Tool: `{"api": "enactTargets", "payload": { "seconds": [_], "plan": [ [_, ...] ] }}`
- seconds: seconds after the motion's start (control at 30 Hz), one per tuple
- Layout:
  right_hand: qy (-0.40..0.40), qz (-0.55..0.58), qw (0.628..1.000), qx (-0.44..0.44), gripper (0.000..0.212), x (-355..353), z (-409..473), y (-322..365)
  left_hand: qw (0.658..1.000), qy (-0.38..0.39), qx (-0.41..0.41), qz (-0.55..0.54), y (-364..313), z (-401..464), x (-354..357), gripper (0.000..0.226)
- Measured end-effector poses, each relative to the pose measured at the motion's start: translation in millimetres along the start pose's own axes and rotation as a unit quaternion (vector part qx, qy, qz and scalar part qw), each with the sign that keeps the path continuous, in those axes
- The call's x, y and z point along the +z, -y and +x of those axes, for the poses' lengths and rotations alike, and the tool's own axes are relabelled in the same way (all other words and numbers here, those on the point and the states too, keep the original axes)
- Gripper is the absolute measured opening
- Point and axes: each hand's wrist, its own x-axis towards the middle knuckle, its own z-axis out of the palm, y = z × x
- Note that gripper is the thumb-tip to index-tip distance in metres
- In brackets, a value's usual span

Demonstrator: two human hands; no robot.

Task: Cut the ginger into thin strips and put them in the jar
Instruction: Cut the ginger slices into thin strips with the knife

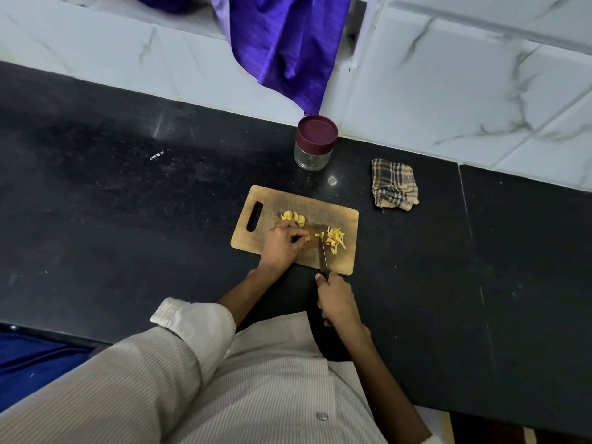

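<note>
At centre frame, pale yellow ginger slices [292, 217] lie on a wooden cutting board [344, 219], with cut strips [336, 240] heaped toward its right side. The left hand [282, 243] pinches a small ginger piece [307, 237] with curled fingers; the right hand [334, 299] grips a knife [323, 253], blade down beside it. The lidded glass jar [315, 142] stands just above the board, a checked cloth [394, 184] to the right, on dark countertop [128, 203] with broad open space left and right.

Ginger slices [293, 217] and yellow strips [335, 240] on board; jar [314, 143] upright behind (lid on).
</note>
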Motion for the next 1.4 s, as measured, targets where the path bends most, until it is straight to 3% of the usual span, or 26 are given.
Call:
{"api": "enactTargets", "payload": {
  "seconds": [0.27,0.43,0.63,1.4],
  "plan": [
    [0.063,0.102,0.993,0.011,0.023,-15,-16,1,1.0,0.002,0.002,0.011,3,0,1,0.02],
    [0.052,0.06,0.997,-0.021,0.023,-12,-9,17,1.0,0.003,0.002,0.009,2,1,2,0.02],
    [-0.018,-0.013,1.0,-0.01,0.029,-17,2,10,1.0,0.001,-0.01,0.005,2,2,1,0.02],
    [-0.005,-0.052,0.997,-0.061,0.03,-6,-6,6,1.0,0.002,-0.004,0.012,-2,0,-2,0.021]
  ]
}}
